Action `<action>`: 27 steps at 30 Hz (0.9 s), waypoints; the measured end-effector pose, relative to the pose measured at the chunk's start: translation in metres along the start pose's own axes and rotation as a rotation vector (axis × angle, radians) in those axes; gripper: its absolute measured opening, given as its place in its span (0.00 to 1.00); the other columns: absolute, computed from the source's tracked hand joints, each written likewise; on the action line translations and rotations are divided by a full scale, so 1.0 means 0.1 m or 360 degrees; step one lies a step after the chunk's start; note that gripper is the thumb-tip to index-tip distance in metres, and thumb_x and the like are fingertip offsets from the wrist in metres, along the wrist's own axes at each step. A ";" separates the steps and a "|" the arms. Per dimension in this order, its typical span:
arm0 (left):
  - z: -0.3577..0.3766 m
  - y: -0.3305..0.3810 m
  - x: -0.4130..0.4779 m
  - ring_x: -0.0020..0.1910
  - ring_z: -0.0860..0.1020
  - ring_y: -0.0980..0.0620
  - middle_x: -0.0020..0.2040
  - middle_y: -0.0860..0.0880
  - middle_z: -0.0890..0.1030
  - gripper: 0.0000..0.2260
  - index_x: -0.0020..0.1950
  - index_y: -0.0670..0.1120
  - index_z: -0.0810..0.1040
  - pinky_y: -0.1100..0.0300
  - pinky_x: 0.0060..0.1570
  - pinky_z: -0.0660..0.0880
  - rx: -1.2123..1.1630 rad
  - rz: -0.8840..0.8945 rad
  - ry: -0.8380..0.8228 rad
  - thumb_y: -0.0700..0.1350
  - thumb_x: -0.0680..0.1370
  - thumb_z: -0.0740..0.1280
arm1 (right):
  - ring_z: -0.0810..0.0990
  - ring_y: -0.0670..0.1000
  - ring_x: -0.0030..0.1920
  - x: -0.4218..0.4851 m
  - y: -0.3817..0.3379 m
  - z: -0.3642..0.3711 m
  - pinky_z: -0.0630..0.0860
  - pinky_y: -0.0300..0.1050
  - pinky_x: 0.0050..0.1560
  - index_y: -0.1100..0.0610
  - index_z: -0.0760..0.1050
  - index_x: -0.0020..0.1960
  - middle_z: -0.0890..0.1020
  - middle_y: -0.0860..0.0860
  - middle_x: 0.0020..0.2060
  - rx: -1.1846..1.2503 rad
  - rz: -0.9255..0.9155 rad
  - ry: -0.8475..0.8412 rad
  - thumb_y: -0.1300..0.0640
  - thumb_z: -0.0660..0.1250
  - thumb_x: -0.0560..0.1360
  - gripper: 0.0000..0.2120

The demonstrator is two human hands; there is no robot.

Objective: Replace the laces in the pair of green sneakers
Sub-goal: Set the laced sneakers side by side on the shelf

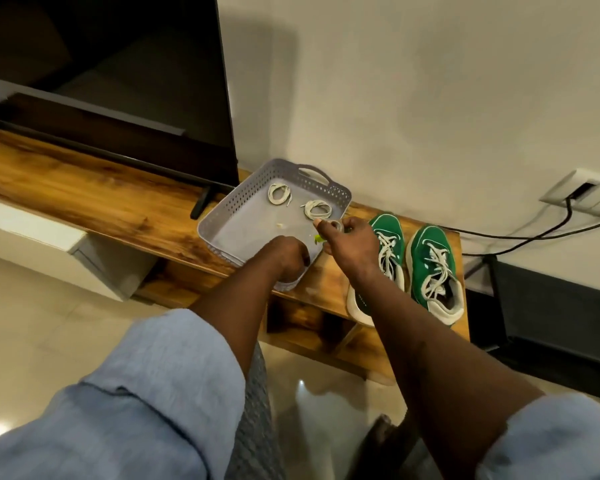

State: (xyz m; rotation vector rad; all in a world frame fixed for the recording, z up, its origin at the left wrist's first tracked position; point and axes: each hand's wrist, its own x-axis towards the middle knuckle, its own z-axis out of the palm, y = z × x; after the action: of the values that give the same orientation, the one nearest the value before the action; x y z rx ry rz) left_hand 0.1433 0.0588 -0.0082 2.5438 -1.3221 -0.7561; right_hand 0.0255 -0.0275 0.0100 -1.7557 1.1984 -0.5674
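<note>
Two green sneakers, the left one (pixel 392 233) and the right one (pixel 432 261), stand side by side on a wooden bench (pixel 84 192), both threaded with white laces. To their left sits a grey perforated tray (pixel 222 211) holding two coiled pale laces, one at the back (pixel 279 195) and one to the right (pixel 317 209). My left hand (pixel 288 259) curls over the tray's near rim. My right hand (pixel 350 244) hovers at the tray's right edge, pinching a small pale coil (pixel 335 225); a yellow-green scrap (pixel 319 239) shows just below it.
A large black TV (pixel 118 81) stands on the bench behind the tray, its foot (pixel 201 202) close to the tray's left side. A wall socket (pixel 586 192) with black cables (pixel 516 237) lies right of the sneakers. A dark unit (pixel 551 306) sits beside the bench.
</note>
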 end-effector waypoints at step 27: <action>0.04 -0.20 0.26 0.66 0.77 0.41 0.68 0.44 0.76 0.18 0.71 0.55 0.79 0.47 0.63 0.78 0.0390 -0.0205 0.0263 0.46 0.82 0.67 | 0.82 0.54 0.46 0.34 0.17 0.07 0.74 0.44 0.44 0.55 0.82 0.53 0.84 0.51 0.45 -0.0706 -0.0204 -0.0236 0.36 0.76 0.71 0.24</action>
State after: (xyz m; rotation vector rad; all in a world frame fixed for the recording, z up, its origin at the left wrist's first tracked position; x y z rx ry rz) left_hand 0.1677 0.0502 -0.0279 2.8332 -1.2773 -0.4136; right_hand 0.0371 -0.0570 -0.0116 -2.2178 1.1736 -0.2466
